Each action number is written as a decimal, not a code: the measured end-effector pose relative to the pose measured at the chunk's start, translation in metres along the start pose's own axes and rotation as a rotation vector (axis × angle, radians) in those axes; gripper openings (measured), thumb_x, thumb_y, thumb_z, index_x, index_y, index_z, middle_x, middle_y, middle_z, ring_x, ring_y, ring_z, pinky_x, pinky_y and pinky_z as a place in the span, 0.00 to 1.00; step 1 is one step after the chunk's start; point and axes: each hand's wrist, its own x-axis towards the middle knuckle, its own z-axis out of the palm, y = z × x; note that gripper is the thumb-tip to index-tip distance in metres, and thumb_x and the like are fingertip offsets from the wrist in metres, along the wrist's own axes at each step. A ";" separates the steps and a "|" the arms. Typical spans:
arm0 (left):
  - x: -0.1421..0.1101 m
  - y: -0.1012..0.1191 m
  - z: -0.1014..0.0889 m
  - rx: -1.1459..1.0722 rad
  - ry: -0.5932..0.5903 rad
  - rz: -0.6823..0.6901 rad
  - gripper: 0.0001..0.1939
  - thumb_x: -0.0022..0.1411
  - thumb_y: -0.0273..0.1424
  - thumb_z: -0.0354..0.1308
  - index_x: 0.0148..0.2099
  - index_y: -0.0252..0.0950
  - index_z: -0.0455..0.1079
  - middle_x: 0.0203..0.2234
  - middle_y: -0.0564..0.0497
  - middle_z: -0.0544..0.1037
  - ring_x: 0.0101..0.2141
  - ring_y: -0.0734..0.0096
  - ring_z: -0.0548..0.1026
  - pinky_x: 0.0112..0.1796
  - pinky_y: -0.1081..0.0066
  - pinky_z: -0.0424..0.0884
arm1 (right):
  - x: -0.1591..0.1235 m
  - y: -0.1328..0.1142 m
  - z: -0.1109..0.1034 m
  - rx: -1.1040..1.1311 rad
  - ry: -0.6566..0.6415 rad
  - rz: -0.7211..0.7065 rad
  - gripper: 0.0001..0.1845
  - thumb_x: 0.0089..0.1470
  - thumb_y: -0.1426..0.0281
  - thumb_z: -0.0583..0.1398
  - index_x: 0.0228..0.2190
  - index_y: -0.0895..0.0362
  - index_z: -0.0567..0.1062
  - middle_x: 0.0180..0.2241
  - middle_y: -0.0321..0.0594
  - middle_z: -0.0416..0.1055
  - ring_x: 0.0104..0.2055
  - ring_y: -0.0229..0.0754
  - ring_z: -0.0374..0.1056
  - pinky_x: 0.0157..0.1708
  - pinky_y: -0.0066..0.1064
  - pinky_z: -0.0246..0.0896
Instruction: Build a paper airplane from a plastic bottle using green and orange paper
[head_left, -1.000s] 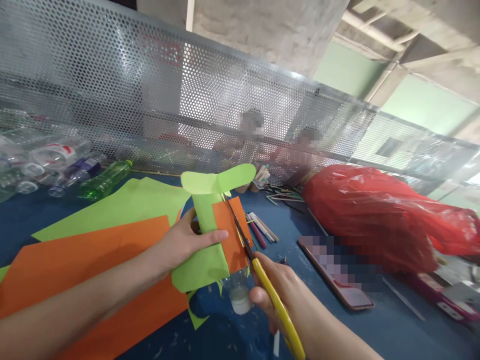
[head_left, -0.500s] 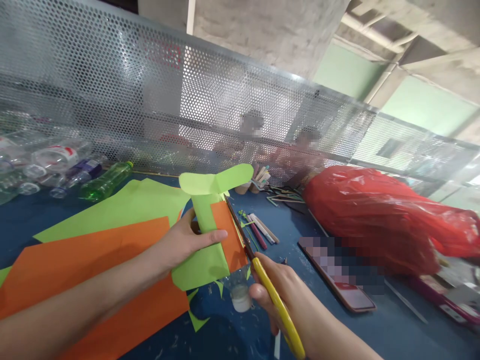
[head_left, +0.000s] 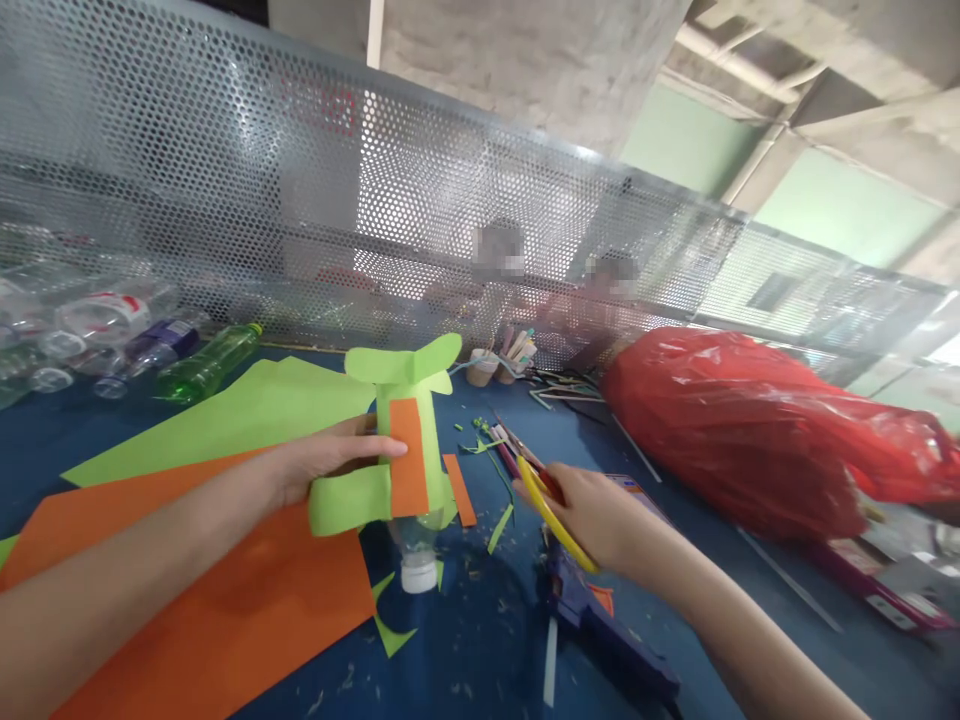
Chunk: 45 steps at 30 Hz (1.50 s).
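Note:
My left hand (head_left: 319, 468) grips a clear plastic bottle wrapped in light green paper (head_left: 411, 455) with an orange panel on its front and green flaps at the top. The bottle's white cap (head_left: 418, 575) points down near the table. A narrow orange strip (head_left: 458, 489) lies on the table just right of the bottle. My right hand (head_left: 592, 512) is closed on yellow-handled scissors (head_left: 546, 500), held off to the right, away from the paper, above a purple glue gun (head_left: 600, 625).
Large orange (head_left: 210, 600) and green (head_left: 247, 415) paper sheets lie at left. Empty plastic bottles (head_left: 112, 330) are piled at far left. A red plastic bag (head_left: 750, 430) sits at right. Sticks and a cup (head_left: 480, 370) stand by the perforated metal screen (head_left: 420, 200), with people behind it.
The scissors have left the orange panel and swung right. An orange strip now lies cut off on the table. My left hand has turned and lowered the wrapped bottle.

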 end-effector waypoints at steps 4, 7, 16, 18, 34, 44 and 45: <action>-0.002 0.004 -0.012 0.040 0.050 -0.049 0.25 0.49 0.36 0.66 0.50 0.40 0.68 0.40 0.48 0.81 0.45 0.55 0.77 0.43 0.61 0.74 | 0.044 0.009 0.011 -0.066 0.003 0.042 0.25 0.60 0.57 0.48 0.25 0.60 0.75 0.29 0.55 0.76 0.32 0.53 0.73 0.26 0.33 0.54; -0.001 0.004 -0.014 0.068 0.022 -0.039 0.23 0.50 0.35 0.63 0.50 0.40 0.69 0.40 0.49 0.81 0.46 0.56 0.76 0.44 0.62 0.73 | 0.071 0.011 0.028 -0.040 0.039 0.057 0.20 0.58 0.58 0.54 0.30 0.61 0.76 0.33 0.56 0.76 0.36 0.52 0.73 0.29 0.33 0.57; 0.003 0.004 -0.014 0.125 -0.047 -0.045 0.31 0.49 0.35 0.64 0.56 0.41 0.64 0.46 0.47 0.78 0.46 0.54 0.76 0.44 0.61 0.73 | 0.082 -0.005 0.036 0.212 0.061 -0.127 0.19 0.55 0.68 0.61 0.46 0.66 0.73 0.46 0.57 0.71 0.49 0.53 0.67 0.50 0.40 0.57; 0.003 0.005 -0.014 0.144 -0.062 -0.031 0.32 0.49 0.36 0.65 0.57 0.40 0.63 0.48 0.46 0.77 0.48 0.54 0.75 0.45 0.61 0.72 | 0.071 -0.011 0.026 0.318 0.051 -0.195 0.23 0.57 0.65 0.59 0.51 0.64 0.70 0.52 0.55 0.68 0.55 0.53 0.63 0.55 0.39 0.54; -0.005 0.011 0.000 0.164 -0.014 -0.005 0.32 0.58 0.53 0.51 0.60 0.43 0.58 0.48 0.43 0.75 0.48 0.51 0.73 0.46 0.55 0.69 | 0.042 -0.062 0.026 1.619 -0.337 0.008 0.21 0.46 0.64 0.67 0.43 0.56 0.74 0.46 0.45 0.74 0.46 0.45 0.71 0.45 0.34 0.66; -0.007 0.001 0.022 1.069 0.587 0.495 0.32 0.55 0.52 0.54 0.58 0.43 0.59 0.42 0.45 0.71 0.44 0.51 0.69 0.45 0.57 0.63 | 0.048 -0.040 0.039 1.858 -0.099 0.196 0.12 0.53 0.63 0.62 0.39 0.53 0.69 0.44 0.41 0.73 0.43 0.41 0.72 0.41 0.32 0.70; -0.008 -0.002 0.026 1.038 0.515 0.431 0.34 0.55 0.53 0.54 0.60 0.45 0.57 0.39 0.46 0.71 0.41 0.52 0.71 0.41 0.59 0.64 | 0.045 -0.041 0.039 1.870 -0.091 0.185 0.12 0.53 0.63 0.62 0.39 0.53 0.69 0.45 0.41 0.73 0.45 0.42 0.71 0.41 0.31 0.70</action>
